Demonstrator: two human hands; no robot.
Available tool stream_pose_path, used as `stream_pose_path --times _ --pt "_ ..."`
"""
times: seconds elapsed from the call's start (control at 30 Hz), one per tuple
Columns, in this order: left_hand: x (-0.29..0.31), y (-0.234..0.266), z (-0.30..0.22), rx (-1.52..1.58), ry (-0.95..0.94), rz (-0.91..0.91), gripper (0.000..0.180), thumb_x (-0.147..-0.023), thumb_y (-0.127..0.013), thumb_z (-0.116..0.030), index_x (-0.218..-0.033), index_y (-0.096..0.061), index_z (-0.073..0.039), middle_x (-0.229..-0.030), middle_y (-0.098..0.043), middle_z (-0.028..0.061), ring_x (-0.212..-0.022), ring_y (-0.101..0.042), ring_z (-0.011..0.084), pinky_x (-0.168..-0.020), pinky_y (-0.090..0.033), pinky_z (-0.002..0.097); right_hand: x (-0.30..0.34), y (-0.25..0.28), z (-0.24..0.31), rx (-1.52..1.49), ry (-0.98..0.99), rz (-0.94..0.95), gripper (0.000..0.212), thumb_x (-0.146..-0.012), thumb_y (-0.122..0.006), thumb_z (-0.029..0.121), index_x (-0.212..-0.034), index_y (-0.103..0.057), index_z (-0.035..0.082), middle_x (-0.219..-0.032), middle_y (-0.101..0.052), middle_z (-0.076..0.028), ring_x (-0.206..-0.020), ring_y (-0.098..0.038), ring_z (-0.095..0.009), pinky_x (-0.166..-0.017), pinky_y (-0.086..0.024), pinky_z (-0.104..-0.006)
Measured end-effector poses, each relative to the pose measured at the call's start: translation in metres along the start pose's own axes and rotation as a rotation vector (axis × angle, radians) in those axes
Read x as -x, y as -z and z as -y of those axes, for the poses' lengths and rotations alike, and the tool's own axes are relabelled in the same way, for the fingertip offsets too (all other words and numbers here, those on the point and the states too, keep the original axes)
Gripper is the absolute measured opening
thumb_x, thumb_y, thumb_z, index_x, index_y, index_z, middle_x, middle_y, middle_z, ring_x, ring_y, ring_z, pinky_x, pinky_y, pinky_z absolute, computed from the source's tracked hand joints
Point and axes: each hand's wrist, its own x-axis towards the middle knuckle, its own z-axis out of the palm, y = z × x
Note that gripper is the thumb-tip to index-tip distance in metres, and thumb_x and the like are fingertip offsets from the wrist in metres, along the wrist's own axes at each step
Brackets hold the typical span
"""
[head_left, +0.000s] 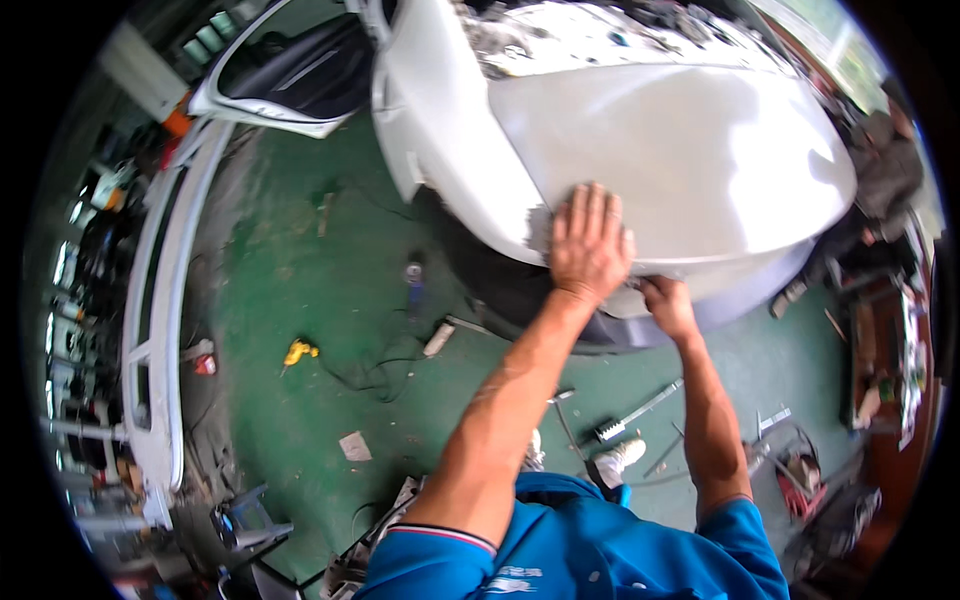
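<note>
A white car with a broad, glossy lid panel (670, 160) fills the upper middle. My left hand (592, 245) lies flat on the panel's near left corner, over the seam with the white fender (450, 150), fingers stretched out. Just to its right, my right hand (668, 302) is closed at the panel's near edge, thumb and fingers curled together. Whatever the fingers grip there is hidden. Below the edge runs a grey lower body part (730, 310), and a dark area shows under the fender.
A yellow drill (298, 353) and a light block-shaped tool (439, 338) lie on the green floor. Near my shoes are metal bars, including a slide rod (638, 412). An open car door (290, 70) stands upper left; a person (885, 170) crouches at right.
</note>
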Motion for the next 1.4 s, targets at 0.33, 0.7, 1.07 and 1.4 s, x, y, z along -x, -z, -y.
stream_pose_path --times 0.33,0.7,1.07,1.4 --pt "0.004 -0.002 -0.002 -0.125 -0.059 0.035 0.047 -0.092 -0.054 -0.03 -0.133 -0.058 -0.008 -0.142 -0.054 0.014 -0.133 -0.048 0.0333 -0.11 -0.036 0.0492 0.051 -0.002 -0.038 -1.133 -0.314 0.247 0.029 -0.09 -0.065 0.027 -0.093 -0.067 -0.002 -0.061 -0.052 -0.005 -0.046 -0.038 -0.011 -0.041 -0.028 -0.0252" --pt "0.006 -0.007 -0.002 -0.161 -0.127 0.024 0.043 -0.095 -0.051 -0.026 -0.133 -0.059 -0.007 -0.14 -0.055 0.0142 -0.131 -0.051 0.0348 -0.107 -0.039 0.0484 0.046 -0.035 -0.006 -0.389 -0.176 -0.166 0.035 -0.096 -0.066 0.029 -0.112 -0.069 -0.002 -0.081 -0.07 -0.013 -0.067 -0.065 -0.023 -0.063 -0.051 -0.0341" --pt "0.004 -0.007 -0.008 -0.177 -0.146 0.028 0.044 -0.096 -0.049 -0.024 -0.135 -0.058 -0.006 -0.141 -0.055 0.0149 -0.131 -0.05 0.0358 -0.106 -0.039 0.0489 0.027 -0.027 -0.01 -0.435 0.018 -0.123 0.045 -0.096 -0.067 0.038 -0.122 -0.067 0.001 -0.101 -0.073 -0.019 -0.095 -0.07 -0.024 -0.082 -0.054 -0.0394" --pt "0.007 -0.01 -0.006 -0.197 -0.174 0.04 0.043 -0.099 -0.046 -0.025 -0.135 -0.058 -0.005 -0.139 -0.055 0.0176 -0.129 -0.051 0.0378 -0.107 -0.039 0.049 0.028 -0.033 -0.001 -0.471 0.025 -0.199 0.037 -0.097 -0.065 0.033 -0.112 -0.07 0.0 -0.088 -0.071 -0.02 -0.08 -0.07 -0.028 -0.074 -0.054 -0.04"
